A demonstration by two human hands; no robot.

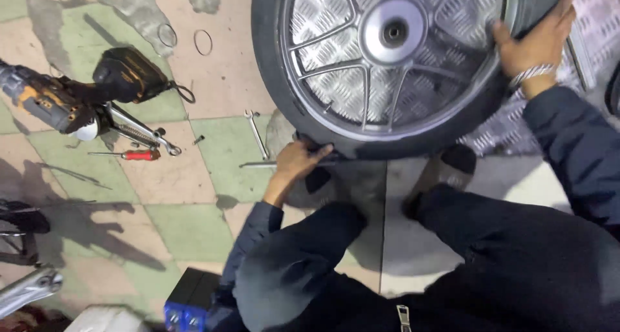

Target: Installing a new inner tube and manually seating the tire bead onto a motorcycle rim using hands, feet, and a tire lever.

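Between both hands lies the black-tyred silver spoked wheel [387, 54]: left hand [298, 161] clasps its lower edge, right hand [535, 41] grips its right rim.

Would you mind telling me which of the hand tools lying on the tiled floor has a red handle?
It is the small screwdriver, lying flat just below the black-and-yellow power tool. The combination wrench nearer the left hand is bare metal throughout.

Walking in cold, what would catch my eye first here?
The big spoked wheel with its black tyre fills the top of the view. The person's left hand grips its lower edge and the right hand its right side. On the tiled floor at left lie a cordless power tool, a red-handled screwdriver and a spanner.
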